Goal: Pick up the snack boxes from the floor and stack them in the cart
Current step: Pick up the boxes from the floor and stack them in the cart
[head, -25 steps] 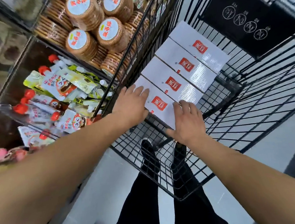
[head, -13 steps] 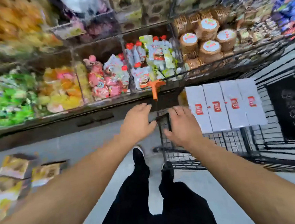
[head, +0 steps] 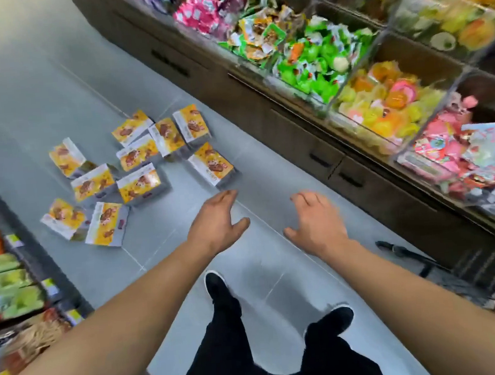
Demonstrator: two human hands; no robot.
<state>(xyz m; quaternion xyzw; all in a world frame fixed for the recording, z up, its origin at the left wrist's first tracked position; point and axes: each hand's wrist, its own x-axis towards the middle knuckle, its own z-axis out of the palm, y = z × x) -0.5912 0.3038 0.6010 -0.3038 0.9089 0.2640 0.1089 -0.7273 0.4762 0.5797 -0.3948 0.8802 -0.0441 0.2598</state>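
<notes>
Both hands empty, fingers loosely spread: left hand, right hand. Take nearest snack box on floor first, gripping long edges.

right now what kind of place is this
Most likely a snack or candy shop aisle: clear bulk bins of wrapped sweets line the right side, stocked shelves stand on the left, and yellow snack boxes lie scattered on the grey tiled floor.
</notes>
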